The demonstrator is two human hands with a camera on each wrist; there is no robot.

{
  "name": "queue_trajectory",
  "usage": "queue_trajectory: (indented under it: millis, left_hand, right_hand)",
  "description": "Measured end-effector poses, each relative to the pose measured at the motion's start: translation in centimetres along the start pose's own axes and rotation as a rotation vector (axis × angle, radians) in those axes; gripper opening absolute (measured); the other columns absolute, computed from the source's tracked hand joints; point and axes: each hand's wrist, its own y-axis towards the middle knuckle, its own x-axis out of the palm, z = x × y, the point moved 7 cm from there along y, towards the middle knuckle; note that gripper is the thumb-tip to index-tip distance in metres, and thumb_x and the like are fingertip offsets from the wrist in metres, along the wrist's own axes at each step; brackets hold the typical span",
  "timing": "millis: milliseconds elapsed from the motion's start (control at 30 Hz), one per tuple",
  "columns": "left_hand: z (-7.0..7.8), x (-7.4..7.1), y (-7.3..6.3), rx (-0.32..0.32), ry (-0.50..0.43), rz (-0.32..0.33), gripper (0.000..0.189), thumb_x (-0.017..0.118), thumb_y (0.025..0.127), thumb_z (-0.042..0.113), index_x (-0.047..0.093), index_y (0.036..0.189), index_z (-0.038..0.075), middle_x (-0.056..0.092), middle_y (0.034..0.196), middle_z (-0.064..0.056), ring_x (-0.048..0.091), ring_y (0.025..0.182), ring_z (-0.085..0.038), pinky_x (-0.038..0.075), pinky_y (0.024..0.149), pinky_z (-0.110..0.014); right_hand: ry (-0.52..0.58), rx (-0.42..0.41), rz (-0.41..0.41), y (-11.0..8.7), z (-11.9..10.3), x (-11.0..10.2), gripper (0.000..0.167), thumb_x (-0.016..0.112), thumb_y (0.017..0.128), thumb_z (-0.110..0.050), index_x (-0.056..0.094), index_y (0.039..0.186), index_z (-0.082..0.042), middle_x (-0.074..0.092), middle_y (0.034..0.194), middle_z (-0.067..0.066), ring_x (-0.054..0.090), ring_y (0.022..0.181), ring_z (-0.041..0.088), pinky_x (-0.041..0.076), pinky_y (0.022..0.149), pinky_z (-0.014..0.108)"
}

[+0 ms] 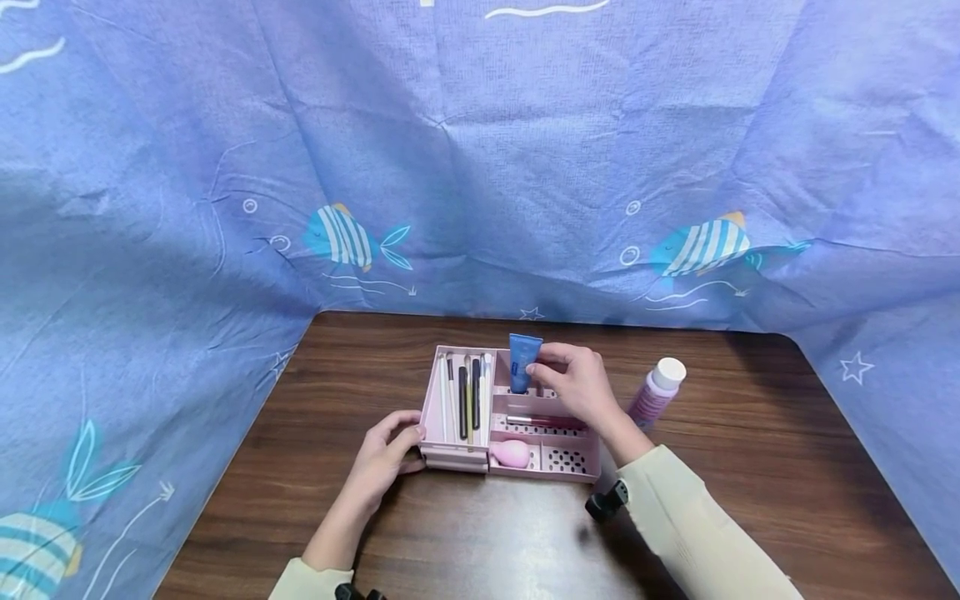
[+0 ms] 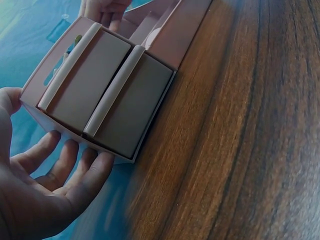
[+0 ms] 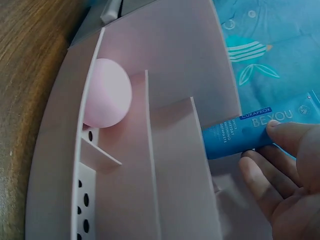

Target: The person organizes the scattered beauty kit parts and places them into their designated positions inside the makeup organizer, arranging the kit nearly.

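A pink organizer [image 1: 543,475] stands on the table, with brushes and pencils [image 1: 468,400] in its left part. My left hand [image 1: 390,454] holds its left side, with bent fingers against the wall and the thumb at the top corner, as the left wrist view shows. My right hand [image 1: 573,383] pinches a blue toothpaste tube [image 1: 522,362] between thumb and fingers. The tube [image 3: 250,131] stands upright in the back compartment, cap end down; its lower end is hidden. A pink egg-shaped sponge [image 3: 107,95] lies in the front compartment.
A pink bottle with a white cap [image 1: 656,392] stands right of the organizer, beside my right forearm. A slim tube [image 1: 543,421] lies in the middle compartment. Two closed drawers [image 2: 90,75] face the front. A blue fish-print cloth [image 1: 480,167] hangs behind the wooden table [image 1: 360,358].
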Motion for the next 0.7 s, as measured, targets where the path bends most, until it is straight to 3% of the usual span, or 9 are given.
queue_trajectory:
  millis: [400,700]
  left_hand:
    - [0.0,0.0,0.1,-0.006,-0.011,-0.006,0.031,0.062,0.094,0.006,0.063,0.124,-0.002,0.064,0.105,-0.013,0.066,0.092,-0.022,0.064,0.078,-0.048]
    - [-0.1,0.0,0.1,-0.004,-0.001,-0.011,0.032,0.063,0.095,0.009,0.063,0.125,-0.002,0.065,0.105,-0.013,0.065,0.095,-0.02,0.064,0.078,-0.048]
  right_hand:
    - [0.002,0.041,-0.044,0.2,1.2,2.0,0.025,0.081,0.089,-0.018,0.078,0.113,-0.011,0.079,0.108,0.006,0.075,0.097,0.021,0.062,0.085,0.039]
    - [-0.078,0.051,-0.048,0.3,2.1,2.6,0.025,0.081,0.089,-0.021,0.079,0.113,-0.013,0.079,0.107,0.004,0.075,0.098,0.02,0.06,0.09,0.042]
